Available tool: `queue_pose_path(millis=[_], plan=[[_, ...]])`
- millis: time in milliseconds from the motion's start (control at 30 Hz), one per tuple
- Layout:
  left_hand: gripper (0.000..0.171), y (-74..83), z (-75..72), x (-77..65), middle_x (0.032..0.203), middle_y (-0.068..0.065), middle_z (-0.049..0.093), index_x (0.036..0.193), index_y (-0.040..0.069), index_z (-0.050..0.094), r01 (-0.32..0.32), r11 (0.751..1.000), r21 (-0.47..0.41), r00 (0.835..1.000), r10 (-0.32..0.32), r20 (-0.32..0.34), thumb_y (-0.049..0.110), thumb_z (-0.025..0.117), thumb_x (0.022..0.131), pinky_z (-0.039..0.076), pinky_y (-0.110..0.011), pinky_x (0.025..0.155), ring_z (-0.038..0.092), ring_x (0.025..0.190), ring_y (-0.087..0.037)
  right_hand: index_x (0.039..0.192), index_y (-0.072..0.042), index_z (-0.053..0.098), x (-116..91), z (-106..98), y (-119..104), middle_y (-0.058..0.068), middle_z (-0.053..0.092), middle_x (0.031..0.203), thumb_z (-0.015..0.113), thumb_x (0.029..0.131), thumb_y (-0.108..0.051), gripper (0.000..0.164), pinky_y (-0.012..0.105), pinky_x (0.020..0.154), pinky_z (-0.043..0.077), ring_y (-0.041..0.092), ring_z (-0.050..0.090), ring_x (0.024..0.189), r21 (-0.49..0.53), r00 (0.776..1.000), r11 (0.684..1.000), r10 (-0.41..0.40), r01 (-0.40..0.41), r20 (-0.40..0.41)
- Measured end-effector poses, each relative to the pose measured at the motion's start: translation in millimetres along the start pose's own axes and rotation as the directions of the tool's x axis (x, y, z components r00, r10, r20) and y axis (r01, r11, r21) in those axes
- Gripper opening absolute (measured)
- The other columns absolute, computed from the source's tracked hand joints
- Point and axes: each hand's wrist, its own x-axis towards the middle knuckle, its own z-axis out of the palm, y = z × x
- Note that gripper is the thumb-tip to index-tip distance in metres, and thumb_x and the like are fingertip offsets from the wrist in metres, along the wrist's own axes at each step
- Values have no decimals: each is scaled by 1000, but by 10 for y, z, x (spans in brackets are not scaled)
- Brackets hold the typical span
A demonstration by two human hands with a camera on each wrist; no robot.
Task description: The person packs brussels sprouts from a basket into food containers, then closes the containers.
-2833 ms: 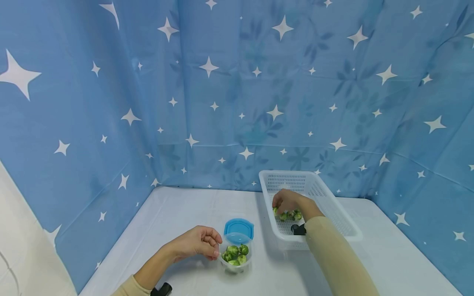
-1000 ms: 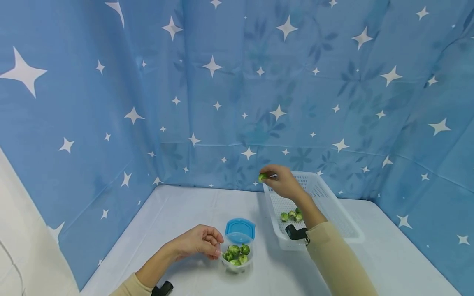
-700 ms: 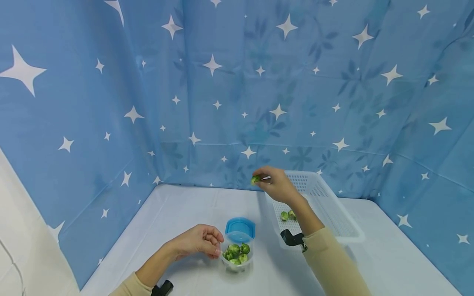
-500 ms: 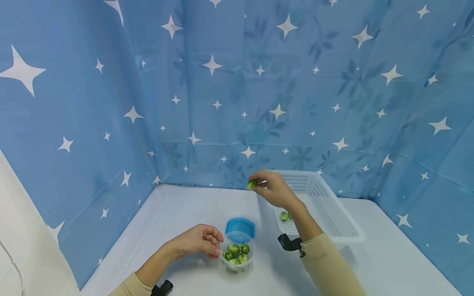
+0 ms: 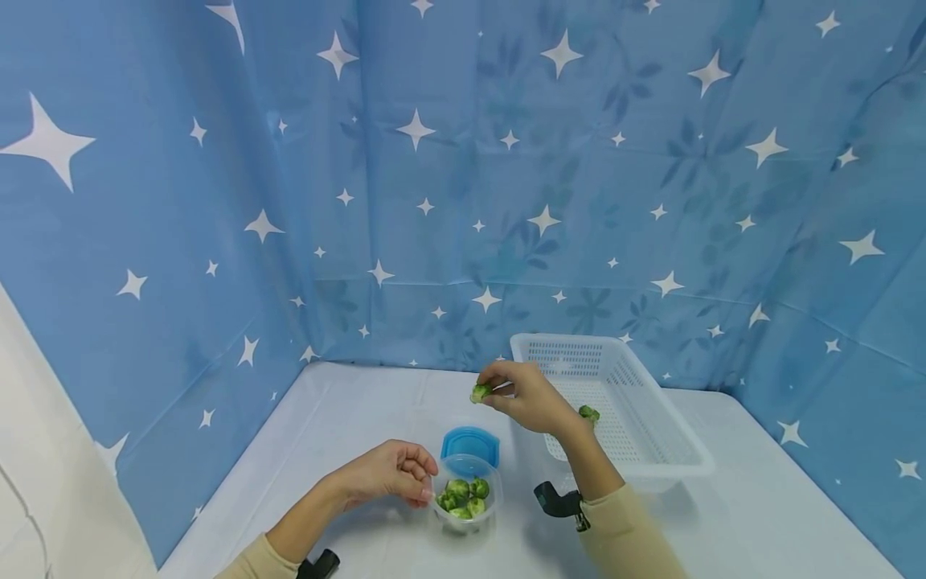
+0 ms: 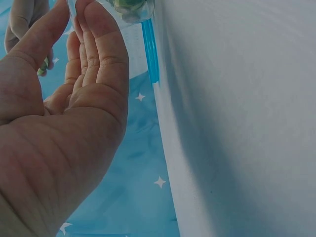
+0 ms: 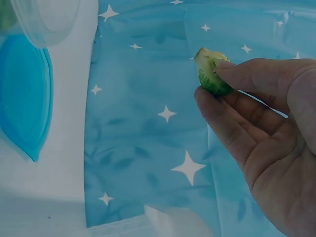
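Observation:
My right hand [image 5: 528, 397] pinches a Brussels sprout [image 5: 480, 392] between thumb and fingertips, raised above the table left of the basket. The right wrist view shows that sprout [image 7: 213, 72] close up, its pale stem end upward. My left hand [image 5: 387, 473] pinches the near-left rim of a small clear plastic container [image 5: 494, 500], which stands on the table. Several Brussels sprouts [image 5: 459, 488] lie inside the container. At the top of the left wrist view, the left hand [image 6: 86, 84] has thumb and fingers at the container's wall.
A white perforated basket [image 5: 669, 426] stands at the back right, with sprouts [image 5: 589, 413] in it partly hidden by the right arm. Right behind the container lies a blue lid [image 5: 470, 441]. A blue starry curtain [image 5: 448, 177] rises behind the white table [image 5: 376, 402].
My right hand went from inside the basket up and out with a sprout, then left and down toward the container. My left hand has stayed at the container's rim.

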Motion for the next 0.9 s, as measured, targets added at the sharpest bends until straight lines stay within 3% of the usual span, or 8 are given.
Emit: queue_pose_path(millis=[533, 767, 900], plan=[[45, 6, -1, 5, 90, -4, 74, 125, -12, 59, 3, 1000, -6, 1000, -3, 0, 10, 79, 91, 64, -33, 79, 74, 82, -15, 116, -9, 70, -86, 124, 75, 4, 72, 110, 75, 95, -5, 21, 27, 88, 61, 20, 73, 104, 28, 998, 1000, -10, 8, 66], [44, 20, 6, -3, 90, -4, 74, 125, -12, 59, 2, 1000, -9, 1000, -2, 0, 9, 79, 91, 64, -34, 79, 74, 81, -16, 113, -11, 72, -103, 164, 34, 0, 72, 106, 76, 95, -9, 19, 39, 88, 60, 12, 69, 95, -39, 991, 999, -20, 26, 132], [43, 17, 5, 0, 90, -4, 74, 125, -12, 59, 2, 1000, -9, 1000, -2, -1, 8, 78, 92, 64, -34, 80, 74, 82, -16, 112, -11, 72, -104, 189, 22, 0, 73, 104, 75, 96, -9, 17, 38, 88, 60, 11, 69, 94, -28, 985, 999, -26, 32, 170]])
